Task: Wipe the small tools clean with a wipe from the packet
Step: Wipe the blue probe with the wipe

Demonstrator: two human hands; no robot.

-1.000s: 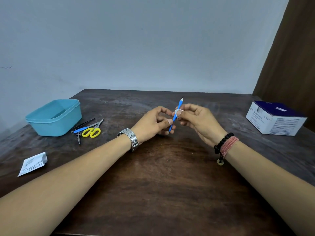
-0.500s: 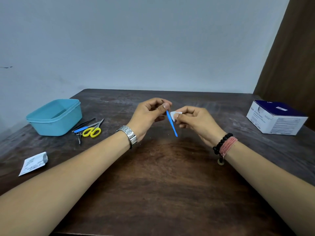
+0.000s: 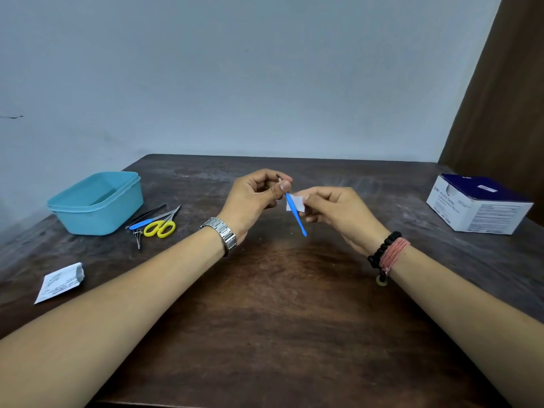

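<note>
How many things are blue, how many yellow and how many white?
Blue: 3 - thin blue-handled tool in the hands, light blue plastic tub, blue-handled tool by the tub
Yellow: 1 - yellow-handled scissors
White: 3 - small white wipe, torn white packet, white-and-navy cardboard box
Total: 7

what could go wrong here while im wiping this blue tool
1. The left hand pinches the blue tool only near its dark pointed tip, so it may slip or prick a finger.
2. The right hand holds the small wipe by one edge; it could drop onto the table.
3. The long blue end hangs unsupported and may twist out when rubbed.
</note>
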